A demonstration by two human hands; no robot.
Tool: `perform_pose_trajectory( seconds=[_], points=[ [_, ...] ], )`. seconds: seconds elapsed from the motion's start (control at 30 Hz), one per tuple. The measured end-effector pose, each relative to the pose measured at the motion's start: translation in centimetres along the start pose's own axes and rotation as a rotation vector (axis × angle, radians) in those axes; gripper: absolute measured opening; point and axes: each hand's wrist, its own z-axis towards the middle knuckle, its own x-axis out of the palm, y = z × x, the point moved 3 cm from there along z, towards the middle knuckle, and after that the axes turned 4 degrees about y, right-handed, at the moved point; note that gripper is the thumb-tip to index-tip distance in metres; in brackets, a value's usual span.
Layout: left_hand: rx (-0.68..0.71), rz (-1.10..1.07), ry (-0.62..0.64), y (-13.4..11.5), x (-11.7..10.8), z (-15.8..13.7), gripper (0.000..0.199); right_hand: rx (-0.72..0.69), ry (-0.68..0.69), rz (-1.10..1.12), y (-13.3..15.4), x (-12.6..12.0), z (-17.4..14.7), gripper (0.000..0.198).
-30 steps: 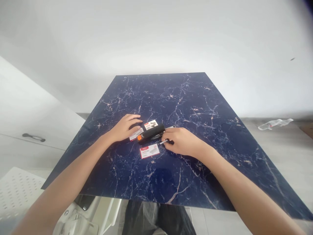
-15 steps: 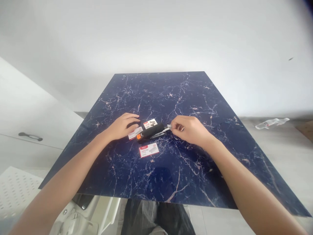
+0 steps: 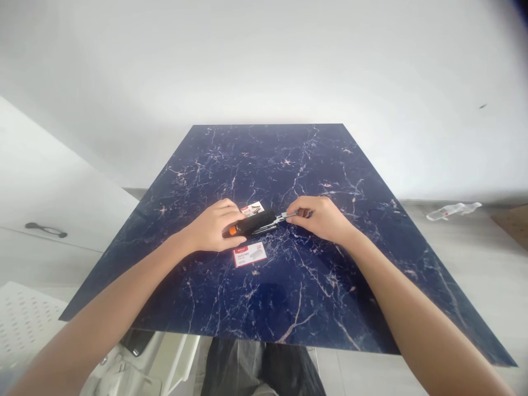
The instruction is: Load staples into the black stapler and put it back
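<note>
A black stapler (image 3: pixel 256 221) with an orange end lies near the middle of the dark blue marbled table (image 3: pixel 264 159). Around its orange end my left hand (image 3: pixel 214 225) is closed, thumb on the near side and fingers on the far side. At the stapler's other end, my right hand (image 3: pixel 317 217) pinches a thin silvery metal strip (image 3: pixel 284 216) that reaches to the stapler's front. Just in front of the stapler lies a white and red staple box (image 3: pixel 250 254). Another white and red box (image 3: pixel 252 209) sits behind it, partly covered.
Beyond the table's far edge stands a white wall (image 3: pixel 264 60). A clear plastic bottle (image 3: pixel 452 211) lies off to the right, beside a brown cardboard piece (image 3: pixel 513 223). To the left is a white door with a dark handle (image 3: pixel 46 229). A perforated white panel (image 3: pixel 27 319) is at lower left.
My left hand has moved right and closed around the stapler's orange end, hiding the small box beside it. My right hand has stayed near the stapler's front, where more of the metal strip shows.
</note>
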Motion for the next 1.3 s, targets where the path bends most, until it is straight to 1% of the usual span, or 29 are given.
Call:
perform_pose_trajectory(
  seconds=[0.13,0.33,0.53,0.63,0.7,0.77,0.87,0.93,1.0,1.1,1.2,1.3],
  points=[
    [0.017,0.003,-0.038,0.5,0.3,-0.1,0.034,0.012,0.018,0.006,0.0,0.4,0.0,0.005],
    [-0.031,-0.059,-0.081,1.5,0.6,0.0,0.038,0.003,0.03,-0.008,-0.2,0.8,-0.1,0.008],
    [-0.085,-0.1,-0.06,1.9,0.9,0.0,0.04,0.015,0.041,-0.022,-0.1,0.9,0.0,0.012],
    [-0.109,-0.112,-0.049,1.9,0.8,0.0,0.041,0.008,0.063,-0.042,0.0,1.0,0.1,0.01],
    [-0.116,-0.116,-0.041,1.8,0.8,0.0,0.041,0.003,0.092,-0.079,0.2,1.2,0.1,0.012],
    [-0.114,-0.11,-0.04,1.9,0.6,0.0,0.041,-0.016,0.119,-0.124,0.4,1.1,0.1,0.017],
    [-0.096,-0.098,-0.051,2.3,0.3,-0.1,0.039,-0.056,0.074,-0.217,0.9,0.2,-0.1,0.025],
    [-0.086,-0.101,-0.06,2.7,0.1,-0.2,0.037,-0.041,0.038,-0.297,1.3,-0.5,-0.3,0.03],
    [-0.088,-0.109,-0.065,3.0,0.0,-0.3,0.035,-0.008,0.085,-0.361,1.7,-0.5,-0.4,0.034],
    [-0.141,-0.116,-0.06,3.3,0.0,-0.3,0.032,-0.012,0.186,-0.401,3.0,0.8,-0.7,0.036],
    [-0.199,-0.127,-0.051,3.3,0.1,-0.3,0.033,-0.032,0.2,-0.4,4.6,2.9,-0.9,0.032],
    [-0.202,-0.139,-0.059,3.1,0.2,-0.2,0.033,-0.054,0.212,-0.42,5.6,4.6,-1.1,0.029]
  ],
)
